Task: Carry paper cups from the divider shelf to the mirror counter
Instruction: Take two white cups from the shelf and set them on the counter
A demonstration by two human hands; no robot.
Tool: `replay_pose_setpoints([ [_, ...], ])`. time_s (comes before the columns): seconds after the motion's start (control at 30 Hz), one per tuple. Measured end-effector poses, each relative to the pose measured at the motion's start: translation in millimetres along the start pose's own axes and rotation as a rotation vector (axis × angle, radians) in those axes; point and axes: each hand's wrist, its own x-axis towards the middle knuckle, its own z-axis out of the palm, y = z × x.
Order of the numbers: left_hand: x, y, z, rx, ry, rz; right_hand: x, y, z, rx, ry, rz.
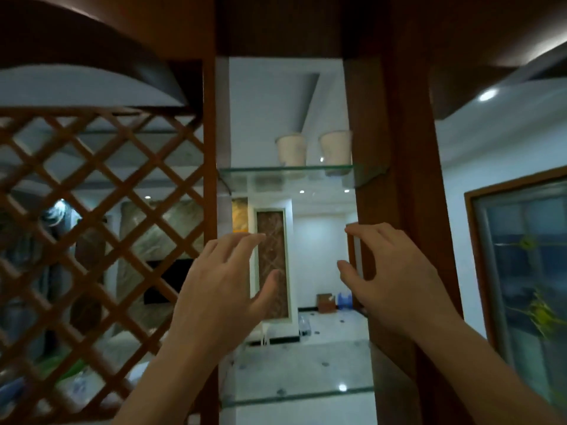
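Observation:
Two white paper cups stand upright side by side on the upper glass shelf (260,173) of the wooden divider, the left cup (291,149) and the right cup (336,147) close to the right post. My left hand (224,283) and my right hand (395,271) are both raised below that shelf, palms facing each other, fingers spread and curled, holding nothing. Both hands are well under the cups and apart from them.
A wooden lattice panel (92,225) fills the left of the divider. A thick wooden post (399,179) borders the shelf bay on the right. A lower glass shelf (297,395) sits beneath my wrists. A framed glass door (527,271) is at the far right.

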Motion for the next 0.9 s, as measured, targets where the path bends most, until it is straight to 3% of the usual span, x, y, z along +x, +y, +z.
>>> replay_pose_setpoints([
  [0.4,125,-21,-1,-0.039,0.229,0.136,125,28,-24,0.032,0.22,0.005],
  [0.9,247,-51,36,-0.152,0.002,-0.046,230,59,2,0.066,-0.047,0.22],
])
